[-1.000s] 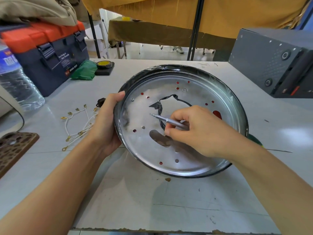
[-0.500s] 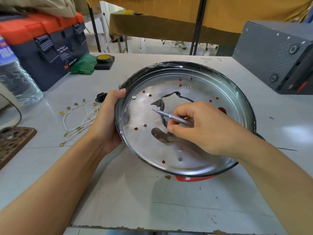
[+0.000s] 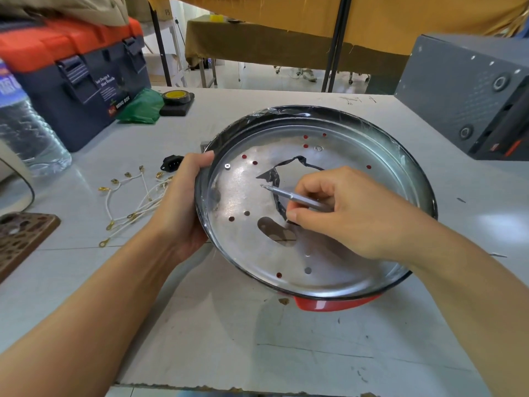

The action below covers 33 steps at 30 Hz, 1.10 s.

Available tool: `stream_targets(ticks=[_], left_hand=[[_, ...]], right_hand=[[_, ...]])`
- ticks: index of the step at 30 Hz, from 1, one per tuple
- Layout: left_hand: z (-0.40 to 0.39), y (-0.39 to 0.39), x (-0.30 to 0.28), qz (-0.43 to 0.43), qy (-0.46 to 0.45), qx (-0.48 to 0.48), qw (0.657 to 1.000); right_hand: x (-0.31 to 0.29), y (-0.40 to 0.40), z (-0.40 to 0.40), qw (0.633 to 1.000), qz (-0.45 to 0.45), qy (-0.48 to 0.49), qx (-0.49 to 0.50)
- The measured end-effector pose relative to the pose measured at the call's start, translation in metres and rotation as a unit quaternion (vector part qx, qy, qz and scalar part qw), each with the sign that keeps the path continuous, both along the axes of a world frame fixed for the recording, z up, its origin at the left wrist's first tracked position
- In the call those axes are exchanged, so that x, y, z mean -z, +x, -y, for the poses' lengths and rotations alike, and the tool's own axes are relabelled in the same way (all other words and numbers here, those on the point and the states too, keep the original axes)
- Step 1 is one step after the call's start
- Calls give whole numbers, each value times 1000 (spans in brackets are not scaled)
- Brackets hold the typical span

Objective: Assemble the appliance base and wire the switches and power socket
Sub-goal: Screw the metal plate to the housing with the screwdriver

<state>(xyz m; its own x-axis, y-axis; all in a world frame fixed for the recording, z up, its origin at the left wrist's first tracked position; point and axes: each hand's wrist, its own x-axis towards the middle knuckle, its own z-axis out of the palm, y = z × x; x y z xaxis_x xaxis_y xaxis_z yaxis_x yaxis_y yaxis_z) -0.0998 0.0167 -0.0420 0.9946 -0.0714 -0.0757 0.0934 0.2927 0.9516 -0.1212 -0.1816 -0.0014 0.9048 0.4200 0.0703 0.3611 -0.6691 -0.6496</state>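
A round shiny metal base plate (image 3: 357, 173) with a black rim, several small holes and torn black film around its centre opening lies tilted over a red housing (image 3: 329, 304). My left hand (image 3: 183, 207) grips the plate's left rim. My right hand (image 3: 352, 216) holds a slim silver screwdriver (image 3: 289, 194) inside the plate, its tip pointing left, apart from a screw (image 3: 227, 166) seated near the left rim. A second screw (image 3: 318, 148) sits at the plate's far side. White wires with brass ring terminals (image 3: 134, 202) and a black power socket (image 3: 172, 163) lie left of the plate.
A navy toolbox with an orange lid (image 3: 74, 78) stands at the back left, a water bottle (image 3: 25, 133) beside it. Green cloth (image 3: 141, 106) and a yellow-centred tape roll (image 3: 175, 96) lie behind. A grey metal box (image 3: 469, 90) stands at the right. A brown patterned object (image 3: 20, 239) lies far left.
The plate has tipped up at its near edge, exposing the red housing beneath. My right hand and screwdriver have stayed in much the same spot over the centre opening.
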Motion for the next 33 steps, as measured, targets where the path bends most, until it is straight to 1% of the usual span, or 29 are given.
stream_targets(ticks=[3,6,9,13,20,26,33], left_hand=[[0,-1,-1,-4,-3,-1,1000],[2,-2,-2,9,-8,5,1000],[4,-2,-3,14,-14,6,1000],[3,-2,-3,6,-20,8,1000],[3,-2,-2,1,-13,3,1000],[2,-1,-1,-5,-6,-5,1000],[3,-1,-1,-7,8,6,1000]], right_hand=[[-6,0,3,1000,1,24,-5],[-13,-2,3,995,-53,44,-66],[-15,-4,-1,983,-118,12,-142],[-13,-4,-5,975,-142,-25,-171],[-14,-3,-9,972,-134,-59,-181],[-15,-3,-14,972,-108,-102,-184],[-18,0,-19,965,-101,-147,-190]])
